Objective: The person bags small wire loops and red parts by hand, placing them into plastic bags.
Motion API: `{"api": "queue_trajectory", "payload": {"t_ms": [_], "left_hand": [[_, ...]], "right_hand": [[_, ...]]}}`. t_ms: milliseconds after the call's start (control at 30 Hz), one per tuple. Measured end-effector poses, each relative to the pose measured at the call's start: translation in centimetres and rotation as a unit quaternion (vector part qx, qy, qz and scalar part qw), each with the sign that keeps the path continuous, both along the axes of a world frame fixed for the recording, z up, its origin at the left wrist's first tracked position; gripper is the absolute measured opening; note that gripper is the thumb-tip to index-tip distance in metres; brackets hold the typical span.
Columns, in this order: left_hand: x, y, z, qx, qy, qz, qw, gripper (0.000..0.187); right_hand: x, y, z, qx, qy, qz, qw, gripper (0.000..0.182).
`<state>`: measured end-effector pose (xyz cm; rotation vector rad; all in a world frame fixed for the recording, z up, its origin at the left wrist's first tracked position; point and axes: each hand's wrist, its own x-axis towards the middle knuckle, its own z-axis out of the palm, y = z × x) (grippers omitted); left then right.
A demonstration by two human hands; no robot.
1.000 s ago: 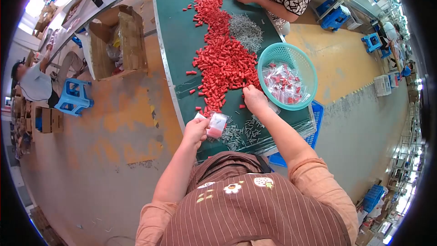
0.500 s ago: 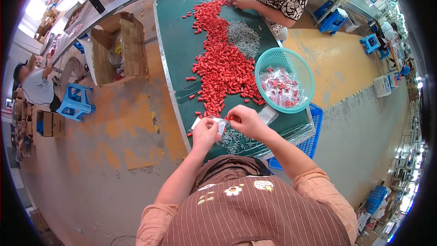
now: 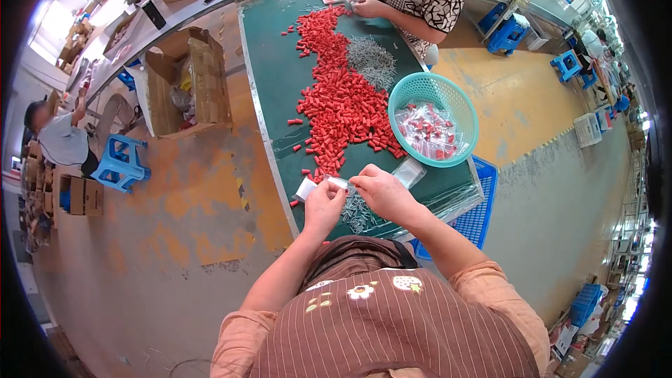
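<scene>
A small clear plastic bag with a white part (image 3: 337, 182) is between my two hands at the near end of the green table (image 3: 276, 84). My left hand (image 3: 324, 206) pinches the bag from the left. On the right, the closed fingertips of my right hand (image 3: 381, 190) meet its edge; whether a red piece is under them is hidden. A white packet (image 3: 305, 188) lies just beyond my left hand. Grey screws (image 3: 358, 215) are piled below my hands. The heap of red plastic plugs (image 3: 339, 108) spreads beyond them, and flat clear bags (image 3: 409, 172) lie beside my right hand.
A turquoise basket (image 3: 471, 122) holding filled bags stands at the table's right edge, above a blue crate (image 3: 476, 220). Another person's hands (image 3: 362, 1) work at the far end, near a second screw pile (image 3: 372, 61). An open carton (image 3: 210, 91) stands left.
My right hand has moved slightly left, up to the bag's edge. The red plug seen in its fingertips before is now out of sight. My left hand has shifted slightly right.
</scene>
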<state>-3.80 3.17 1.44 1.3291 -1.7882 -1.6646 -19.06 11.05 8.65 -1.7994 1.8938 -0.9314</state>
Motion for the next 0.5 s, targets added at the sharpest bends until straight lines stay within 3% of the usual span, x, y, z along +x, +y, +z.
{"api": "queue_trajectory", "payload": {"t_ms": [300, 500], "left_hand": [[-0.1, 0.7, 2.9, -0.083, -0.045, -0.028, 0.995, 0.014], [0.2, 0.9, 2.8, -0.089, -0.029, -0.037, 0.995, 0.015]], "right_hand": [[1.0, 0.2, 2.4, 0.068, 0.145, 0.05, 0.986, 0.014], [1.0, 0.7, 2.5, 0.057, 0.105, 0.015, 0.993, 0.014]]}}
